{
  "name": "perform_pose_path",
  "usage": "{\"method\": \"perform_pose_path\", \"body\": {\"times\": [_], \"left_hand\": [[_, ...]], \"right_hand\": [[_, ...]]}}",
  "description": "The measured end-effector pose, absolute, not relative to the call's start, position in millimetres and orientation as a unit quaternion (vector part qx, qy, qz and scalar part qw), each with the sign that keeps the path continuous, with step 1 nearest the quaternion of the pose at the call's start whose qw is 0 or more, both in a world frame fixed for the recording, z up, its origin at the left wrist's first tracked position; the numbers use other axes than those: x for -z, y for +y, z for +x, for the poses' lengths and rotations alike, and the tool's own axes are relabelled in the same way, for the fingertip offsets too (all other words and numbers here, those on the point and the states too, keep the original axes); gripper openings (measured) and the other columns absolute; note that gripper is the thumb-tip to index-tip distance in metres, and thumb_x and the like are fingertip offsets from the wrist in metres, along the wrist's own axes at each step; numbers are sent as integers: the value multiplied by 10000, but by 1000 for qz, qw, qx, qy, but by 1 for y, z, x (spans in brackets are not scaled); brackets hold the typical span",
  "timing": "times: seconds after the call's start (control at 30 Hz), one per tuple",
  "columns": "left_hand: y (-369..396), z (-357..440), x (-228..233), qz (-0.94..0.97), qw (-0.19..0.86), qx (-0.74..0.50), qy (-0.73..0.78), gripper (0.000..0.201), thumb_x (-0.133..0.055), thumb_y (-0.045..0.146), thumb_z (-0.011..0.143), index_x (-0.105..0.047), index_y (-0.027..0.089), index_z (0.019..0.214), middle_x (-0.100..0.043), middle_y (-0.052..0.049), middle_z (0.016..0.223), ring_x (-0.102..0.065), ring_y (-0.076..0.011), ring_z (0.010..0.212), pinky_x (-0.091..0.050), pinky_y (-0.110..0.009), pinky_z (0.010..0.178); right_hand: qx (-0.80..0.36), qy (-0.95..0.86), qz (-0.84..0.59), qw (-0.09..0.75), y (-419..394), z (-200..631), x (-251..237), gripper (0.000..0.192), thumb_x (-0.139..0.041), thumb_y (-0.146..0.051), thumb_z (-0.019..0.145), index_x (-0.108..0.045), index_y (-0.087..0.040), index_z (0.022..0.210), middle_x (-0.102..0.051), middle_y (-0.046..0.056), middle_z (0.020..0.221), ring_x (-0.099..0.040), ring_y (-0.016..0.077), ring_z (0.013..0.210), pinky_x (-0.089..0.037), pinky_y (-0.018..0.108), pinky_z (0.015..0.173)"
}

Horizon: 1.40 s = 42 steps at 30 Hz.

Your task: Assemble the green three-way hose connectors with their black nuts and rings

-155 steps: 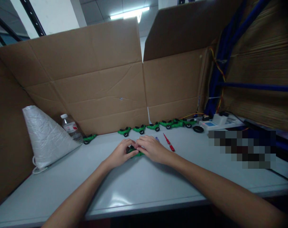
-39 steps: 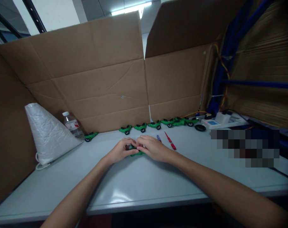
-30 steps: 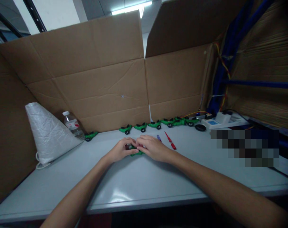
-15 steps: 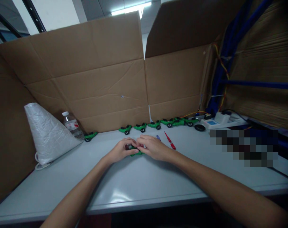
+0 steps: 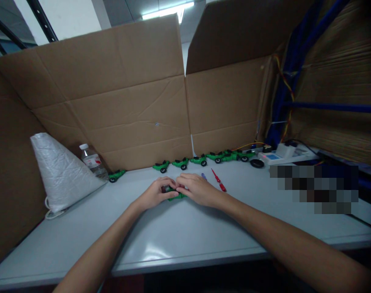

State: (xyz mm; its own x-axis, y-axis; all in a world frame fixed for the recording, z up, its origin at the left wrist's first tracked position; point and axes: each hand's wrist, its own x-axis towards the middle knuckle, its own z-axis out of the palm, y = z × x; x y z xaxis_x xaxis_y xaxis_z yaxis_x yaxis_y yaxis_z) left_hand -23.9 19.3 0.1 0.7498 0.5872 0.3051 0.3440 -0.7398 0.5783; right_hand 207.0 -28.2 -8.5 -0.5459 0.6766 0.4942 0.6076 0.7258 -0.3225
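Observation:
A small green toy vehicle [image 5: 176, 197] lies at the middle of the table, largely covered by my hands. My left hand [image 5: 159, 192] is curled round its left end, thumb along the near side. From the right, my right hand [image 5: 195, 188] grips it with bent fingers, and the fingertips of both hands meet over its top. What the fingertips press on there is hidden. Just beyond my right hand lie a red screwdriver [image 5: 218, 180] and a blue-handled tool [image 5: 204, 176], partly covered by that hand.
Several green toy vehicles [image 5: 199, 161] line the back edge against the cardboard wall [image 5: 127, 122]. One more [image 5: 116, 176] stands by a water bottle [image 5: 93, 162] and a silvery wrapped cone [image 5: 60, 175]. At right are a black ring [image 5: 257, 163], a white power strip [image 5: 271, 158] and a blurred-out patch.
Both hands stay on the toy vehicle in nearly the same pose. The camera view has shifted very slightly.

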Motion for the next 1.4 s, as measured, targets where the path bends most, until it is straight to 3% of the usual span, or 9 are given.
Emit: {"method": "perform_pose_path", "body": {"times": [0.7,0.97,1.13,1.4], "left_hand": [[23,-28,4,900,244,-240,270,289,-753,471,921,-774,194,1000,-747,-82,1084,-646,-225,1035,-474,-320,898],[16,-23,-2,899,240,-229,286,291,-739,479,930,-768,193,969,-747,-83,1092,-648,-225,1033,-471,-311,864],[14,-25,-3,907,195,-226,296,264,-729,473,939,-758,220,1008,-736,-68,1124,-621,-238,1078,-458,-352,943],[9,-22,-1,911,140,-255,293,280,-702,474,958,-740,237,1101,-725,-70,1134,-587,-258,1124,-435,-406,1030]], "right_hand": [[-92,-884,-353,292,-22,217,7,42,-610,-208,1035,-649,-207,1021,-696,59,1034,-644,214,1002,-458,311,871],[95,-790,-567,212,-12,242,-6,252,-388,-251,1114,-621,-162,1150,-736,131,1090,-702,257,1041,-470,325,882],[71,-721,-679,117,-8,256,-6,270,-468,-249,1070,-596,-107,1260,-746,226,1135,-734,318,1046,-517,372,883],[58,-680,-720,122,-5,264,-10,303,-380,-234,1083,-625,-122,1222,-752,220,1140,-744,337,1059,-542,388,880]]}}
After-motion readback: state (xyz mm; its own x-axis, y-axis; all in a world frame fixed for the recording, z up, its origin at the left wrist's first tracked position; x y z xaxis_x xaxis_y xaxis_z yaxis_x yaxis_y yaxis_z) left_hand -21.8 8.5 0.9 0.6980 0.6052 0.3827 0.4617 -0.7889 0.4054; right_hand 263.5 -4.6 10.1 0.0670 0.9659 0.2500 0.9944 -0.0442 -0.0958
